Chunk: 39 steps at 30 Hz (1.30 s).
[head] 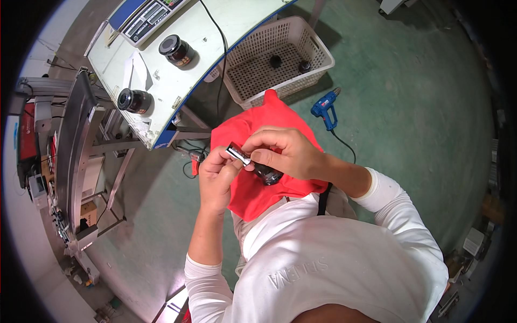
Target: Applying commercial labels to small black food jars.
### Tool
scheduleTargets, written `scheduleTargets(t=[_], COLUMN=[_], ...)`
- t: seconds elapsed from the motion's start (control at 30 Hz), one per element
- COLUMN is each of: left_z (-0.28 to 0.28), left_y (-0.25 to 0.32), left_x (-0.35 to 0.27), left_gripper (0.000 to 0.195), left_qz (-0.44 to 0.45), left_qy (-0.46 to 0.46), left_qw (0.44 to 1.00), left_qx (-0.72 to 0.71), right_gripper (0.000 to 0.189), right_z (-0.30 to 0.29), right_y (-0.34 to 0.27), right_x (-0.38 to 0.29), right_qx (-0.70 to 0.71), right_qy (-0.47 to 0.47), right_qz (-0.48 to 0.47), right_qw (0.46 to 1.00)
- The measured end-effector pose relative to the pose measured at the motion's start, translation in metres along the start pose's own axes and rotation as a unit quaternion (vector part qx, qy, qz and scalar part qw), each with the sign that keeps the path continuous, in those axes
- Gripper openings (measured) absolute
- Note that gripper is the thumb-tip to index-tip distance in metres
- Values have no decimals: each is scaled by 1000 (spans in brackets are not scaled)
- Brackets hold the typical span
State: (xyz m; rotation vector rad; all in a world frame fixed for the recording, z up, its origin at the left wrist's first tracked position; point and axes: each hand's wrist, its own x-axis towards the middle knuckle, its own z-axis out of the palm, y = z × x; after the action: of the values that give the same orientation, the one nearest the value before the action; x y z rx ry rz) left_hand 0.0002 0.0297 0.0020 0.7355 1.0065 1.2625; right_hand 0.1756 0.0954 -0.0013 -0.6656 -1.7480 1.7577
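My left hand point(218, 175) pinches a small shiny silver and dark piece point(238, 155) between thumb and fingers; its exact kind is not clear. Close by on the right, the curled fingers and thumb of my right hand point(288, 153) come up to the end of that piece. Below them a dark glass jar point(268, 175) lies on the red cloth point(258, 196) over my lap. Part of the jar is hidden under my right hand, and whether that hand grips it cannot be seen.
Two dark lidded jars point(177, 51) point(135, 101) and a digital scale point(149, 20) stand on the white table point(177, 84). A plastic basket point(278, 87) holds two dark round things. A blue heat gun point(324, 109) with a cord lies on the green floor point(396, 121).
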Motion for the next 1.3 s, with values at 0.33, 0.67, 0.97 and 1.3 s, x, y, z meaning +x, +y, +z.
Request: scheduleTargets(t=[0.33,0.67,0.97,1.3], left_z=[-34,-36,12,18], left_y=[2,-6,-27,-26], left_x=[2,14,-8,-8], left_gripper=[26,35,21,10], left_qz=[-23,8,81,98], left_qy=[-91,30,6,78], left_qw=[983,990,994,990], left_qx=[-161,-135,71,59], right_gripper=[26,15,14,12], right_z=[-28,-18,-10,-7], right_y=[7,21,7,-2], right_x=[16,10,26,19], right_qx=[-144,251,345,356], right_qy=[-62,58,260,232], right_qz=[-29,91,93,80], right_qw=[987,962,897,902])
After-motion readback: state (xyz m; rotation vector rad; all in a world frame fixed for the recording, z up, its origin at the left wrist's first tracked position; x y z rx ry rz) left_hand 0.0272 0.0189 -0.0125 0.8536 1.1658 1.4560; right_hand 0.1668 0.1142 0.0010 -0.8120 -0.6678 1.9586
